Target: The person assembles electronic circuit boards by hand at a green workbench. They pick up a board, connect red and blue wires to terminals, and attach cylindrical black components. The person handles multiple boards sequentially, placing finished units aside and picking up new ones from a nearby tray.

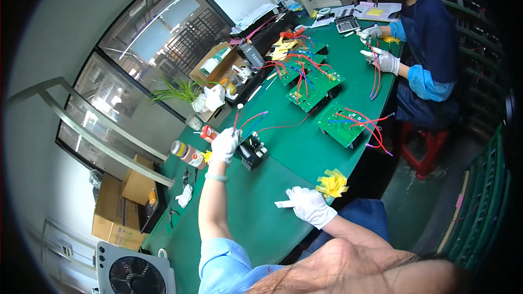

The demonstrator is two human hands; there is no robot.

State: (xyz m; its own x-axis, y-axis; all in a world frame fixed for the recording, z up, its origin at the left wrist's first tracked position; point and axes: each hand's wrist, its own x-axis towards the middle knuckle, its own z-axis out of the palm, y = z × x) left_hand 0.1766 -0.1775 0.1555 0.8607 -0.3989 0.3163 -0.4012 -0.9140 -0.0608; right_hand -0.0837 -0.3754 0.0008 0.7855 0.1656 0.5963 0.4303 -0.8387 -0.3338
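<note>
My left hand (225, 145), in a white glove, is closed at the edge of a circuit board (252, 151) with black parts and pale connectors. Its fingertips are partly hidden. Red and blue wires stick up beside it, one with a white tip. My right hand (311, 207), also gloved, lies low over the near table edge. One finger stretches out to the left, and nothing shows in that hand. Just beyond it sits a bunch of yellow tape strips (332, 184).
Green boards with wires (344, 123) lie on the green table (234, 204). At left stand a jar (188, 154), pliers (172, 218), a plant (182, 91) and a fan (136, 275). A co-worker (430, 38) in white gloves handles a wired board at far right, near a red stool (422, 149).
</note>
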